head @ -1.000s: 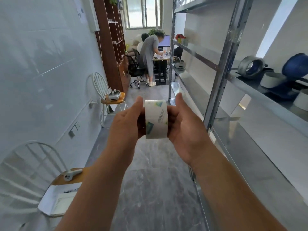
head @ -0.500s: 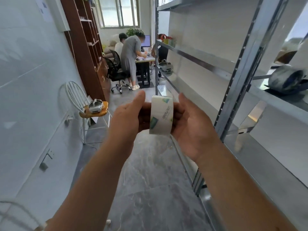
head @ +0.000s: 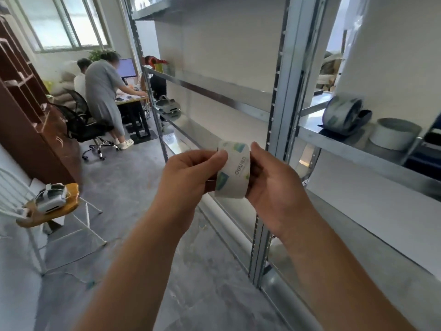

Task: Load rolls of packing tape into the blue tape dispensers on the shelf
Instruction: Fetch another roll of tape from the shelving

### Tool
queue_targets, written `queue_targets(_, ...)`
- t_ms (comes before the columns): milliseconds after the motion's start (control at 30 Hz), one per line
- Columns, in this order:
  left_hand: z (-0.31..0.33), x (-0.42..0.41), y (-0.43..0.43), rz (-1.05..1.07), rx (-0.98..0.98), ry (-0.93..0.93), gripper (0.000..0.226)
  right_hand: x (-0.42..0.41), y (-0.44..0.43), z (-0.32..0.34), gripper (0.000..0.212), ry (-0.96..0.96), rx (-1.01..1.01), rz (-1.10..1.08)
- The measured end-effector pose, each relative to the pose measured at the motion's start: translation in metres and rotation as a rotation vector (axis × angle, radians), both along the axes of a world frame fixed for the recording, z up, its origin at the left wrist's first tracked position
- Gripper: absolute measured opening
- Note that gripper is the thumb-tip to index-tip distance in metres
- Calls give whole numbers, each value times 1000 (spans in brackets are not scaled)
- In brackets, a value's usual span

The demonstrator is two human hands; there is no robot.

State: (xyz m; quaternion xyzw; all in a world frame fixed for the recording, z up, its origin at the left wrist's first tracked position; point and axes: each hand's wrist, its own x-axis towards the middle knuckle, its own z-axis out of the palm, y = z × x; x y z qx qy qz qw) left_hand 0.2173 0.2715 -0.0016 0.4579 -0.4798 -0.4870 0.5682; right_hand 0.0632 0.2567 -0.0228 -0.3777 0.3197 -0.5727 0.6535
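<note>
A white roll of packing tape with green printed marks (head: 232,173) stands on edge between both grips, in front of the grey metal shelf rack (head: 280,103). The left grip (head: 191,170) has its fingers curled and its thumb on the roll's outer face. The right grip (head: 274,187) curls round the other side. On a shelf board to the right, a dark blue tape dispenser (head: 364,117) carries a roll. A plain white tape roll (head: 395,134) lies flat just beside it.

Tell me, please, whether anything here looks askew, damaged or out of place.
Nothing looks spilled or damaged. The one oddity is on the shelf: the loaded blue dispenser lies tilted rather than upright, beside a loose roll lying flat. The tape roll held by the left hand and right hand looks intact.
</note>
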Motion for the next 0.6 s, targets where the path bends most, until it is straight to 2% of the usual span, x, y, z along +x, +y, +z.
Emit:
queue_targets(200, 2, -54, -65, -161, 10, 63, 19, -49, -40, -1, 29, 91, -85, -271)
queue_targets(300, 0, -92, -87, -278, 48, 133, 31, -77, -43, -2, 23, 122, -90, -453)
queue_targets(600, 9, -200, -121, -742, 59, 136, 29, -156, -16, 15, 24, 176, -77, -934)
